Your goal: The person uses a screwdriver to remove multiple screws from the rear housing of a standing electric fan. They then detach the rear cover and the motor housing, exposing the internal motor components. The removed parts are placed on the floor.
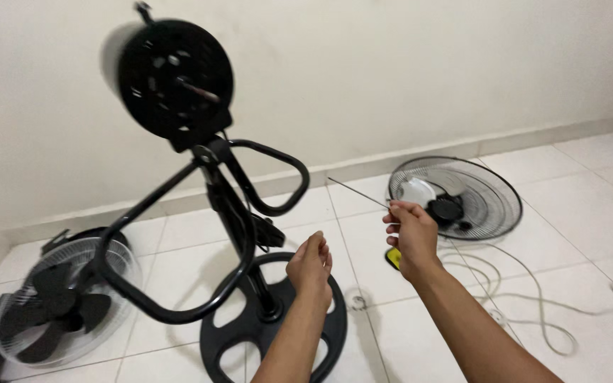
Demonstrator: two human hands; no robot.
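Observation:
A black fan stand [228,213] rises from a round base [328,333], topped by the bare motor housing [175,78] with its shaft sticking out. My left hand [310,266] hovers over the base with curled fingers and holds nothing that I can see. My right hand [411,230] pinches a thin metal rod [356,191] that points up and to the left. A yellow-and-black object [393,258] lies on the floor under that hand.
A loose fan grille [491,195] lies on the white tiles at the right, near the wall. A white cord [533,298] loops across the floor. Another small fan [58,305] sits at the lower left.

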